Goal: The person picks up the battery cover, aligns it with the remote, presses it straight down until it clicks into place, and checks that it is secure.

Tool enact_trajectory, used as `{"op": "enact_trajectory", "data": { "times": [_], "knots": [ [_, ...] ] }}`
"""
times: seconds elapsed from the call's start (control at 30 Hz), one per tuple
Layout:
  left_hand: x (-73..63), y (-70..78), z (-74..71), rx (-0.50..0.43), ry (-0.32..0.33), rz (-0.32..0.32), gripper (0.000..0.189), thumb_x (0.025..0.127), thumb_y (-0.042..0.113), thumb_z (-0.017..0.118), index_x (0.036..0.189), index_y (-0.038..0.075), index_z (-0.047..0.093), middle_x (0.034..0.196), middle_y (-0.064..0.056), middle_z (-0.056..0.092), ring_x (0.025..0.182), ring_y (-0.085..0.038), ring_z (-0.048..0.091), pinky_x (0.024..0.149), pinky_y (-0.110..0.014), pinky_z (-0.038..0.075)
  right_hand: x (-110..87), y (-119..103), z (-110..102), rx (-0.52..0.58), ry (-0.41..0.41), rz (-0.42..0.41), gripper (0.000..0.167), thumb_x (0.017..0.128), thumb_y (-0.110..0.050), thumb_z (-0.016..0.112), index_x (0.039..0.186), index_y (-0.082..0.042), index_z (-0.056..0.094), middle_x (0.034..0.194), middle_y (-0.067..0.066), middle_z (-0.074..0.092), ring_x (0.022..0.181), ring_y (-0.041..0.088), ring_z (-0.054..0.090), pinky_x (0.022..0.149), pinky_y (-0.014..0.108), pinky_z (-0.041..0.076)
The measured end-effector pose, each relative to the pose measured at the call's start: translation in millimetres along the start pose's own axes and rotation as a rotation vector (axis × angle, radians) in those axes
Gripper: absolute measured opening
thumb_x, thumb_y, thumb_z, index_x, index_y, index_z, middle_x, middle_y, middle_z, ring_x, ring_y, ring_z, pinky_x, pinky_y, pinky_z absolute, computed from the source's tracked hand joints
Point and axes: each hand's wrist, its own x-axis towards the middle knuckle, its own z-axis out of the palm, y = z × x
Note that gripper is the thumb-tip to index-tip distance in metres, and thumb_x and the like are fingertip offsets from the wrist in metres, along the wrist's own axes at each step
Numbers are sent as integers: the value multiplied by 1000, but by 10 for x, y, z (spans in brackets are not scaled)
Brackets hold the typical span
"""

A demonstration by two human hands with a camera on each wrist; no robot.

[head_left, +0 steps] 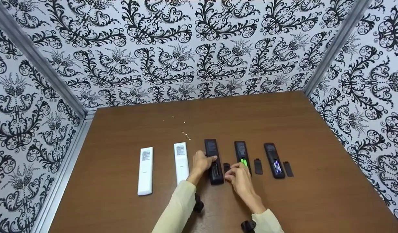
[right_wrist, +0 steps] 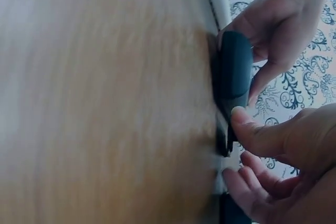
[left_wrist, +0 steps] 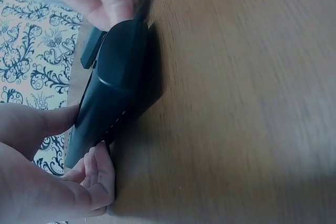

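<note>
A black remote control (head_left: 214,161) lies back up in the middle of the row, its battery compartment uncovered. My left hand (head_left: 202,160) holds this remote, thumb on its back and fingers along its left side, as the left wrist view also shows. Right of the remote is its small black battery cover (head_left: 226,167), partly hidden by my right hand (head_left: 240,178). In the right wrist view my thumb and curled fingertips lie on either side of the dark cover (right_wrist: 229,146); whether they pinch it I cannot tell.
Another black remote (head_left: 241,149) holds green batteries (head_left: 244,161), with its cover (head_left: 258,166) alongside. At the right, a third black remote (head_left: 274,160) holds purple-and-white batteries (head_left: 277,166) beside its cover (head_left: 288,169). Two white remotes (head_left: 145,171) (head_left: 181,161) lie left. Patterned walls surround the brown table (head_left: 121,129).
</note>
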Motion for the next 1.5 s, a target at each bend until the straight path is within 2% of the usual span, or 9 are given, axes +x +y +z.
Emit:
{"op": "enact_trajectory", "data": {
  "times": [0.2,0.4,0.6,0.67,0.87,0.97,1.13,1.33,1.5],
  "knots": [
    [-5,1,2,-12,18,-11,28,82,22,82,86,-5,75,78,-16,73,66,-18,56,65,-33,52,19,-23,-29,57,27,16,7,85,-9,75,79,-11,72,121,14,70,111,35,66,93,49,54],
    [-13,-13,5,7,50,-21,30,81,26,83,88,-2,75,82,-15,73,69,-20,60,66,-35,53,43,10,-18,177,88,14,5,87,-7,74,82,-7,72,112,15,75,100,31,72,71,30,59],
    [-15,-34,0,-38,75,-51,33,79,25,84,97,-2,76,90,-16,75,77,-23,65,74,-38,55,28,15,3,234,109,58,7,86,-10,75,85,-3,72,106,15,77,93,28,75,73,25,58],
    [-7,-41,-1,-64,74,-67,36,79,24,84,102,-2,75,95,-17,76,83,-24,67,79,-40,55,25,10,4,262,107,73,7,86,-9,76,86,-2,73,106,16,77,90,28,75,70,26,59],
    [13,-55,-5,-175,36,-120,40,81,20,81,112,-3,71,101,-17,76,94,-27,70,90,-42,55,25,-13,-16,208,113,69,18,82,-7,81,99,-6,76,107,13,77,98,30,73,84,41,59],
    [22,-70,0,-245,17,-145,41,80,16,80,115,-4,69,103,-18,75,97,-28,69,92,-41,55,29,-23,-35,204,106,79,21,84,-3,78,104,-6,76,102,13,77,93,27,74,80,37,60],
    [23,-112,12,-368,-7,-164,42,81,9,75,118,-6,67,108,-22,73,98,-27,69,90,-38,55,58,-38,-54,278,117,66,20,91,2,68,109,-3,74,97,15,77,78,22,72,64,23,57],
    [15,-153,10,-472,-46,-174,44,83,7,73,123,-8,63,106,-23,72,88,-21,67,79,-31,55,123,-56,-35,265,161,7,19,91,-4,70,110,-6,75,100,12,77,83,20,71,68,22,55],
    [17,-198,14,-566,-81,-162,43,84,5,73,123,-10,62,105,-24,73,79,-16,66,72,-29,58,167,-74,-7,310,153,-14,24,90,-3,71,114,-4,73,98,15,76,86,23,70,68,22,54]
  ]
}}
